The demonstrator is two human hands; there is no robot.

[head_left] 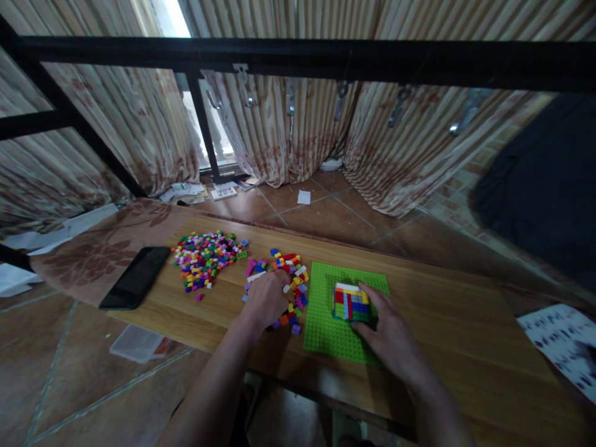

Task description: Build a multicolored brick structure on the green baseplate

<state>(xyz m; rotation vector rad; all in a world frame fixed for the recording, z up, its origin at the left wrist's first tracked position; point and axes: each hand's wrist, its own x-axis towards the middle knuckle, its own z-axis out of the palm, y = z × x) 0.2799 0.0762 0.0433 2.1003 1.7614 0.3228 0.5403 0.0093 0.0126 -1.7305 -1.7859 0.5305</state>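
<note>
My left hand [267,299] is down in a loose pile of larger toy bricks [298,285]. Its fingers are curled and pressed together; whatever they pinch is hidden beneath them. To the right, a bright green baseplate [321,335] lies flat on the wooden table. A small block built of toy bricks [350,302], with white, yellow, red, blue and green rows, stands on the plate. My right hand [388,326] grips this block from its right side, index finger at the far corner and thumb at the near edge.
A heap of tiny mixed bricks [205,257] and a black phone [135,278] lie to the left on the wooden table [447,323]. A dark metal bar [298,56] with hanging hooks crosses above. A printed sheet [559,341] is at the right, a clear plastic lid [135,343] below.
</note>
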